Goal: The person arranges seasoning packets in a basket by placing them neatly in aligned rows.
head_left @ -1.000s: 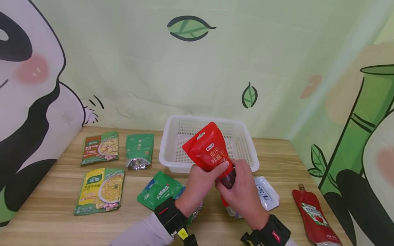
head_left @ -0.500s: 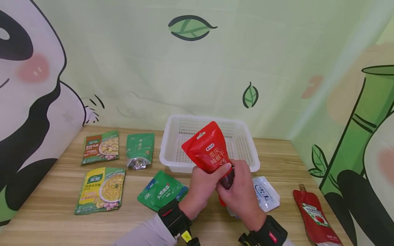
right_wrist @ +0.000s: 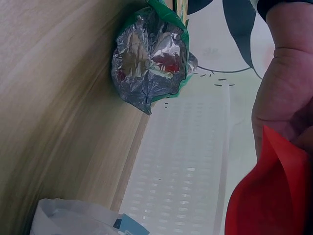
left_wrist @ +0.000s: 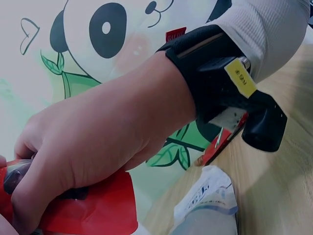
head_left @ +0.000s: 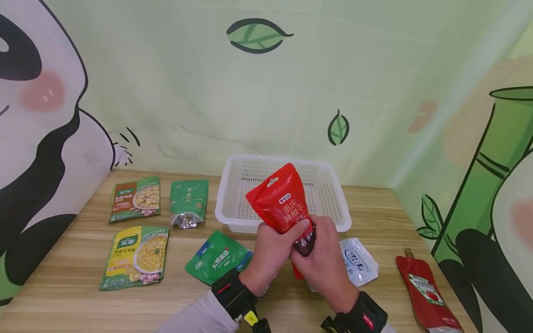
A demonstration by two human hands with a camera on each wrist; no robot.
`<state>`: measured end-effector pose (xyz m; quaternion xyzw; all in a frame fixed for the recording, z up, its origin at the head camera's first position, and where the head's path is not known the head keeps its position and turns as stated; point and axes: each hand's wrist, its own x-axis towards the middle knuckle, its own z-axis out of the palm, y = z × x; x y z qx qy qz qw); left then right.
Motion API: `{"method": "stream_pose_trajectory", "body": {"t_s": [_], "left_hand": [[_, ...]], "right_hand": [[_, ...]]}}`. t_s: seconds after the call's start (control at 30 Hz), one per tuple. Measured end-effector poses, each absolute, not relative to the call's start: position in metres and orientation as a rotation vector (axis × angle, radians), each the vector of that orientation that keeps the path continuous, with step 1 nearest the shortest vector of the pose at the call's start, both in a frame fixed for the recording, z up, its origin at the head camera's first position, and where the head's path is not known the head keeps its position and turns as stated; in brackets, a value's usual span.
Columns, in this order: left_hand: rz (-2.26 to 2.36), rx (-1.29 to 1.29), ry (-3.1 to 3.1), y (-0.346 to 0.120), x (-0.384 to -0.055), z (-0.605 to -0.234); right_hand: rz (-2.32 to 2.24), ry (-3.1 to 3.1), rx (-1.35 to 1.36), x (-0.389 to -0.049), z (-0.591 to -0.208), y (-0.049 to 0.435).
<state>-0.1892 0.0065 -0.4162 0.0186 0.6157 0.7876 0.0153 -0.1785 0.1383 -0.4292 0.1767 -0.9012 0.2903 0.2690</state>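
Note:
A red stand-up pouch with a hang hole, Chinese lettering and a dark lower part is held in front of the white basket, its top leaning left. My left hand grips its lower left side, thumb across the front. My right hand holds the lower right side, fingers curled behind. In the left wrist view one hand is curled round the red pouch. The right wrist view shows the pouch's open-looking red fold beside a hand. Behind my right hand lies a white pouch.
A white plastic basket stands at the back. Left are a brown-green soup packet, a yellow-green soup packet, a foil-bottomed green pouch and another green pouch. A red spouted ketchup pouch lies far right.
Both hands keep hold of the red pouch in nearly the same place. My wrists have drawn slightly closer together, and slightly more of the white pouch shows.

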Motion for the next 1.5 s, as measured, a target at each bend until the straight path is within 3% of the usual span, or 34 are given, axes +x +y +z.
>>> {"method": "stream_pose_trajectory", "body": {"t_s": [0.47, 0.87, 1.23, 1.5], "left_hand": [[2.275, 0.169, 2.003, -0.008, -0.194, -0.419], [2.068, 0.325, 2.010, -0.031, -0.200, -0.418], [1.824, 0.697, 1.985, -0.039, -0.201, -0.415], [1.747, 0.810, 1.952, -0.041, -0.201, -0.412]], "right_hand": [[0.999, -2.560, 0.470, -0.173, -0.430, 0.146], [1.501, -2.536, 0.411, -0.175, -0.417, 0.166], [2.026, -2.490, 0.371, -0.181, -0.401, 0.171], [2.095, -2.611, 0.390, -0.179, -0.388, 0.170]]}}
